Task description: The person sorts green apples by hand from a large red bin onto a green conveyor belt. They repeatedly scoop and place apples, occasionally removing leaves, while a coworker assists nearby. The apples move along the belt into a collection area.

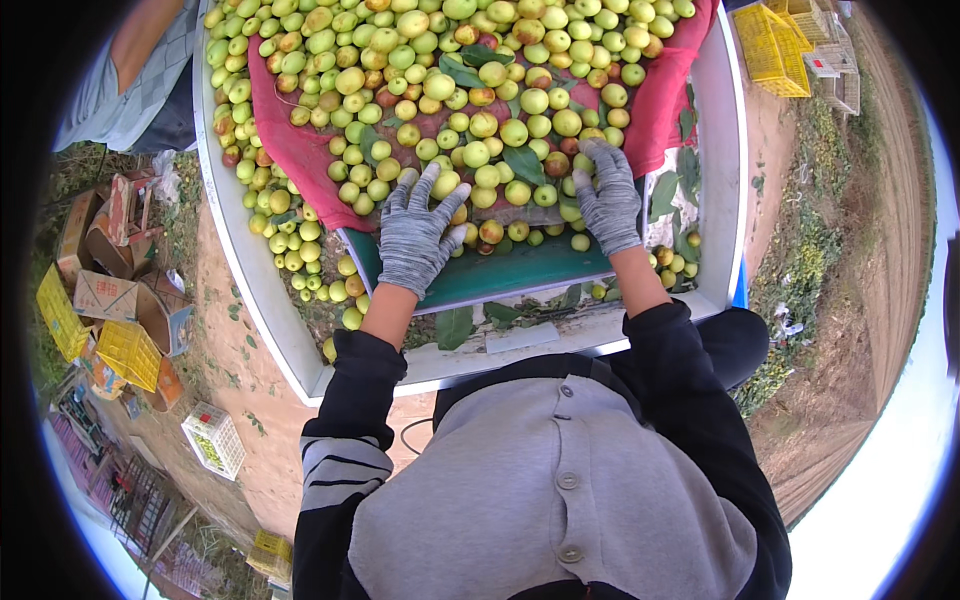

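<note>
A heap of small round yellow-green fruits (485, 125), some with reddish-brown patches and looking like jujubes, lies on a red cloth (310, 178) in front of me. My left hand (415, 235), in a grey knit glove, rests at the heap's near edge with its fingers spread and touching fruits. My right hand (610, 200), gloved alike, is at the right side of the heap, fingers stretched forward against the fruits. Neither hand grips anything I can see. Between them, a few fruits sit by the upper edge of a green sloping board (530, 268). Green leaves (523, 163) are mixed in.
A white-rimmed bin (733, 170) surrounds the heap, with more fruits along its left side. Another person's arm (140, 45) shows at the far left. Cardboard boxes (105, 297), yellow crates (130, 353) and a white crate (213, 440) stand left; more yellow crates (772, 50) stand far right.
</note>
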{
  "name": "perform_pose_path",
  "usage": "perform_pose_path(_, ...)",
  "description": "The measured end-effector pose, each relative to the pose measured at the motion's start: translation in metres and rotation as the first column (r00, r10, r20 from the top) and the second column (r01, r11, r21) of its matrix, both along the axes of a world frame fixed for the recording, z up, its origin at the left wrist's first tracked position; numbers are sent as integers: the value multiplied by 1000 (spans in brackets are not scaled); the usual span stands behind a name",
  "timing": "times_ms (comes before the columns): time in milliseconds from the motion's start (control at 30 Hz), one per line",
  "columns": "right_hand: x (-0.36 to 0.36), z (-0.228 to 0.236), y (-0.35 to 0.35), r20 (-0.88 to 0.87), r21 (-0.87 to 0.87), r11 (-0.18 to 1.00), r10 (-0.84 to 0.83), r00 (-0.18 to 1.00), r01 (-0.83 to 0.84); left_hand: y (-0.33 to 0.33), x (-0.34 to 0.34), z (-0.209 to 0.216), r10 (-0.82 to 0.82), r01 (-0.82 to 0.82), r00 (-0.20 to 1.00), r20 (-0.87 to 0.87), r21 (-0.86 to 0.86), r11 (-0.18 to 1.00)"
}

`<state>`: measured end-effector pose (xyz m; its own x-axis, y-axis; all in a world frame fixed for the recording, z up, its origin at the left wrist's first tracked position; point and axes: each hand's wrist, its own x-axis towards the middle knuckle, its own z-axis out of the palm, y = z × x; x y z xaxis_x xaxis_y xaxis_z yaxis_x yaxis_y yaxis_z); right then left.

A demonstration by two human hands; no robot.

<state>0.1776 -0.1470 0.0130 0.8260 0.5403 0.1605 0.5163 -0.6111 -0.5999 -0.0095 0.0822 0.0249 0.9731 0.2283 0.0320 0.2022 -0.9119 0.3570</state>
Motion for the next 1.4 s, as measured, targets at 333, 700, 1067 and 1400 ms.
perform_pose_path(333, 60, 26, 44, -139, -435, 880, 141, 980, -189, 20, 7, -2, 1, 4, 997, 74, -67, 998)
perform_pose_path(700, 34, 28, 20, -113, -268, 921, 263, 958, -284, 144, 162, 7, 299, -296, 954, 38, 309, 904)
perform_pose_path(1067, -35, -16, 17, -338, -143, 936, 261, 904, -323, 86, 98, 1, 110, -86, 993, -47, 355, 931)
perform_pose_path(1400, 32, 118, -361, 182, -675, 481, -626, 758, 559, 28, 38, -17, -274, 259, 958, 85, 154, 954)
